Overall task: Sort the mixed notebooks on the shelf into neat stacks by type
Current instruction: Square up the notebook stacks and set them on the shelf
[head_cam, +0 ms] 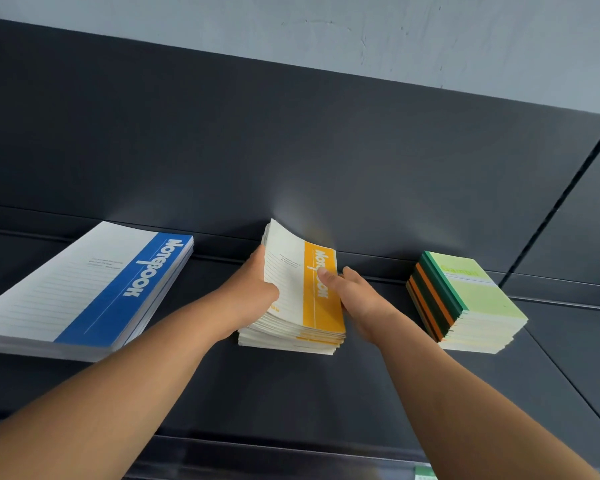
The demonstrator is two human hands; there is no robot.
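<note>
Left hand [253,289] and right hand [361,303] grip the yellow notebooks [321,306], maybe only the top few; blue notebooks [84,289] lie at nine o'clock.

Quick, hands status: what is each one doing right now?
Left hand: grips the left edge of the yellow notebook stack, top notebooks bowed up.
Right hand: pinches the same stack's right edge, thumb on top.

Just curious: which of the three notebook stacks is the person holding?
The middle, yellow-banded stack: left hand and right hand grip its sides; the blue-banded stack and green stack sit untouched.
</note>
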